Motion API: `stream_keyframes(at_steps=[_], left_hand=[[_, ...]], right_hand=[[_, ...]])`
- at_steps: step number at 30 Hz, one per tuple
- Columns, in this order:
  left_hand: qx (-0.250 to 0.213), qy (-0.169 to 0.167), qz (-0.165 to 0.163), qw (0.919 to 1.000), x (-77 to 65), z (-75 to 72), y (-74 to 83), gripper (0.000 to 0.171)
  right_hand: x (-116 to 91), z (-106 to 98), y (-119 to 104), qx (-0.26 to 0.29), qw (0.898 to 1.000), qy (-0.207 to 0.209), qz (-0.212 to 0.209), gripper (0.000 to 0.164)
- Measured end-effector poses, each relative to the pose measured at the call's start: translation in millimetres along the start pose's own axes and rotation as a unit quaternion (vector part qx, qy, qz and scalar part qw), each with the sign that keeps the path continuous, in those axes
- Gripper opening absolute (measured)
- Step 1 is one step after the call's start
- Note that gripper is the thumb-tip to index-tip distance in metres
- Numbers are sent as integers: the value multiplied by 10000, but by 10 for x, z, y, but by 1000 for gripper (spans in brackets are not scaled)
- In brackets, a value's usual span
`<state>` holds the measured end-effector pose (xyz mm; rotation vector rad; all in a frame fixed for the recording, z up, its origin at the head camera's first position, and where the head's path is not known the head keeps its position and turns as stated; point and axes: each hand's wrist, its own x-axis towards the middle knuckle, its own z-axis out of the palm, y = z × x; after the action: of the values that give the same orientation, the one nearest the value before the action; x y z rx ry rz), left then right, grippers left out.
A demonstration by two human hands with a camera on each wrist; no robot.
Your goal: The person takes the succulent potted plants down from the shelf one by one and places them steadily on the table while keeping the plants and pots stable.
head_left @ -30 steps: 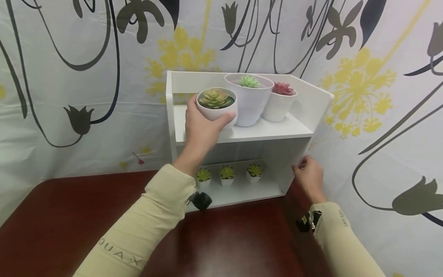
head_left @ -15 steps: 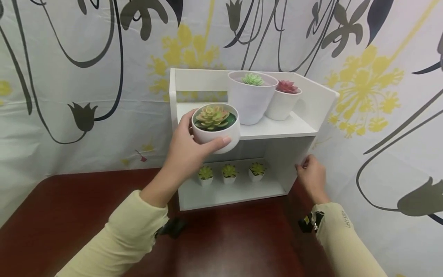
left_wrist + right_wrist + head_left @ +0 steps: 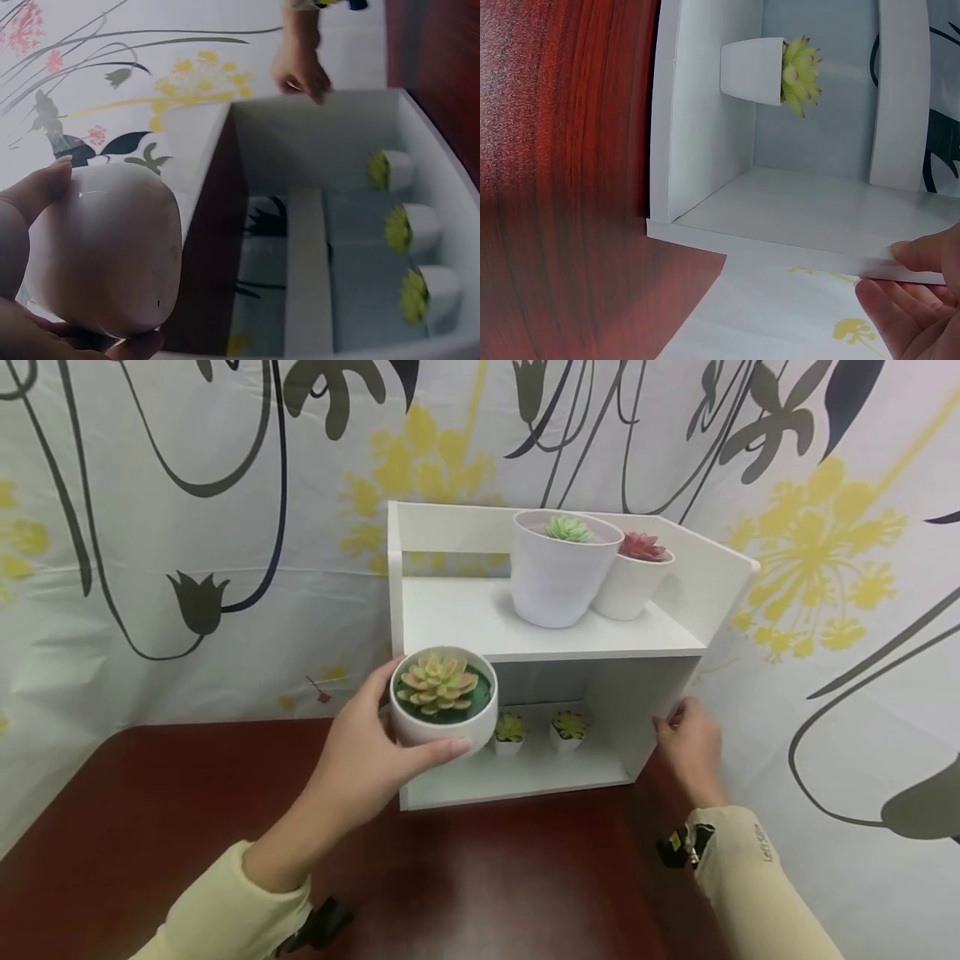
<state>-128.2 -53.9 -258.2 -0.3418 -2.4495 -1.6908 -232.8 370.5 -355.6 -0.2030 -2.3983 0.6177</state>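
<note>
My left hand [image 3: 352, 768] grips a round white pot with a yellow-green succulent [image 3: 441, 693], thumb along its near side. The potted succulent is off the upper board, in front of the left part of the white shelf unit [image 3: 461, 614]. In the left wrist view, the smooth white pot [image 3: 112, 247] fills the lower left, with fingers around it. My right hand [image 3: 690, 747] is at the shelf unit's right side panel. The right wrist view shows the thumb and fingers of my right hand [image 3: 926, 307] pinching that panel's front edge [image 3: 802, 255].
A large white pot with a pale green succulent [image 3: 562, 581] and a white pot with a red succulent [image 3: 632, 587] stand on the upper board. Three small potted succulents [image 3: 411, 229] line the lower compartment. Below is a dark red table [image 3: 540, 885]; behind, a flower-patterned cloth [image 3: 150, 510].
My left hand has drawn the potted succulent off the upper board, down and toward me, now overlapping the lower compartment. My right hand keeps its grip on the side panel.
</note>
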Motion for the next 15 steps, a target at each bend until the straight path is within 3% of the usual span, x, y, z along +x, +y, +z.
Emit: stream_keyframes(at_steps=[5,15], left_hand=[[451,170,-206,9986,-158,-94,-206,108],[523,317,-726,9955,-405,-326,-579,106]], right_hand=[[5,3,-5,-33,10000,-56,70,19],[-5,-9,-18,-79,9998,-74,152,18]])
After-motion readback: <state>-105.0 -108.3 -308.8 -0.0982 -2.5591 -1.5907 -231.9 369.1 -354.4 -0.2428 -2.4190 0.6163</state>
